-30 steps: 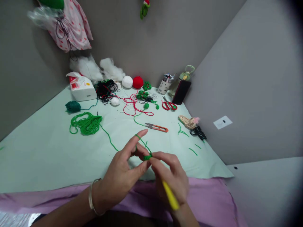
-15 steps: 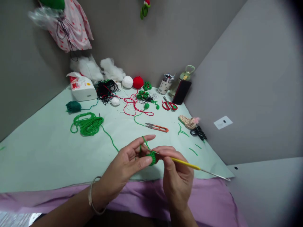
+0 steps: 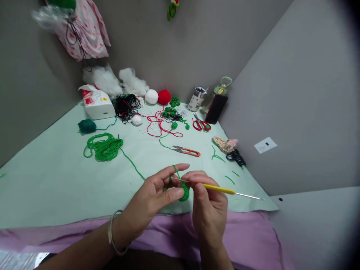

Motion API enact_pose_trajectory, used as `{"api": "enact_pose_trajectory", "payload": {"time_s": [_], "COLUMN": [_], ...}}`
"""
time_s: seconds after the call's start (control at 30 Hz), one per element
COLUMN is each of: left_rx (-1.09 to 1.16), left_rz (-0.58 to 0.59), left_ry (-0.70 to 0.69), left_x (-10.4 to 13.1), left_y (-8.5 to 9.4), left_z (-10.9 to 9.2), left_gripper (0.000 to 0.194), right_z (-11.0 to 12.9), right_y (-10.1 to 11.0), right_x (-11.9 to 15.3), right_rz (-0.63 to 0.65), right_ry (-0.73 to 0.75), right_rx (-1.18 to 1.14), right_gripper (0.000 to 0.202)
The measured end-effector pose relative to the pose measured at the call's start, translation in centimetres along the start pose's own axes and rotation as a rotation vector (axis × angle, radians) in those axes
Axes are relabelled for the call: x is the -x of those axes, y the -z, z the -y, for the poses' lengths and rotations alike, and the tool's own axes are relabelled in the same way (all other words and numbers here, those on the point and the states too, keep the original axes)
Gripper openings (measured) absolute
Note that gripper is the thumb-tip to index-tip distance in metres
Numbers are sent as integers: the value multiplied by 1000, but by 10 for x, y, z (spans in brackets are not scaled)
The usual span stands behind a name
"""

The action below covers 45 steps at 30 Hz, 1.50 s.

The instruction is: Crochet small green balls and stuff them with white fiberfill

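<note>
Above the table's front edge, my left hand [image 3: 159, 191] pinches a small round green crochet piece [image 3: 184, 192] between thumb and fingers. Green yarn loops over its raised index finger and runs back to a loose green yarn hank [image 3: 104, 147] on the table. My right hand [image 3: 209, 204] grips a crochet hook [image 3: 219, 188] by its yellow handle, like a pencil. The hook's thin metal tip lies at the top of the crochet piece, close to the taut yarn; its other metal end points right. Part of the piece is hidden behind my left thumb.
Orange thread snips [image 3: 187, 151] lie just beyond my hands. Red-handled scissors [image 3: 201, 123], a phone [image 3: 216, 109] and a pen cup [image 3: 196, 99] are at the back right. Tangled red yarn [image 3: 160, 123], a red yarn ball [image 3: 164, 97] and a tissue pack [image 3: 98, 105] are farther back.
Both hands have shifted slightly, the left one to the right with the crochet piece. The hook has turned closer to level, its far end rising and moving left.
</note>
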<state>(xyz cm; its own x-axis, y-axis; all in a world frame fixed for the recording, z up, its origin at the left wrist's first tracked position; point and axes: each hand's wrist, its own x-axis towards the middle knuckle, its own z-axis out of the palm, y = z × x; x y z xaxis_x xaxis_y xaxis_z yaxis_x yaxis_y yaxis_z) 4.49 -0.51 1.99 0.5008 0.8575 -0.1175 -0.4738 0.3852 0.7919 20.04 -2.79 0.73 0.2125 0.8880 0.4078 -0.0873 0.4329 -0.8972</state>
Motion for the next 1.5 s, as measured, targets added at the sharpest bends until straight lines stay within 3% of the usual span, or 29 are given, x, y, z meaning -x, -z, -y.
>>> {"api": "enact_pose_trajectory", "payload": {"time_s": [0.13,0.27,0.5,0.63,0.77,0.87,0.93,1.0,1.1,1.17,1.27,1.37,1.43,1.5], "left_rx": [-205,-191,-239,-333,-384,-140,42,120,83,22,-77,-43,74,195], "left_rz": [15,-28,-51,-108,-206,-121,-49,-32,-33,-13,-27,-70,-51,-17], "left_ry": [-65,-73,-134,-173,-229,-66,88,140,57,16,-43,-75,16,129], "left_x": [3,1,-1,3,5,4,3,2,2,2,2,2,1,0], "left_y": [6,11,10,9,2,-1,-1,0,1,2,2,1,1,1], "left_z": [1,0,-3,-4,-1,-2,-6,-10,-12,-9,-3,0,-2,-6], "left_gripper": [51,54,53,51,59,73,75,70,59,53,50,54,54,53], "right_z": [0,6,12,17,14,6,3,3,6,6,2,-2,-3,-1], "right_y": [4,1,4,10,13,16,15,11,2,-2,0,6,10,10], "right_x": [1,-5,-10,-6,1,5,5,2,-3,-5,0,8,11,11], "right_rz": [-7,-6,81,165,265,224,153,54,-4,50,96,101,109,81], "right_ry": [-67,-147,-68,113,535,692,595,412,163,112,164,401,553,559], "right_rx": [-42,-200,-115,165,672,802,677,424,45,23,191,532,697,660], "right_gripper": [13,14,16,21,28,37,33,27,21,19,22,33,39,34]}}
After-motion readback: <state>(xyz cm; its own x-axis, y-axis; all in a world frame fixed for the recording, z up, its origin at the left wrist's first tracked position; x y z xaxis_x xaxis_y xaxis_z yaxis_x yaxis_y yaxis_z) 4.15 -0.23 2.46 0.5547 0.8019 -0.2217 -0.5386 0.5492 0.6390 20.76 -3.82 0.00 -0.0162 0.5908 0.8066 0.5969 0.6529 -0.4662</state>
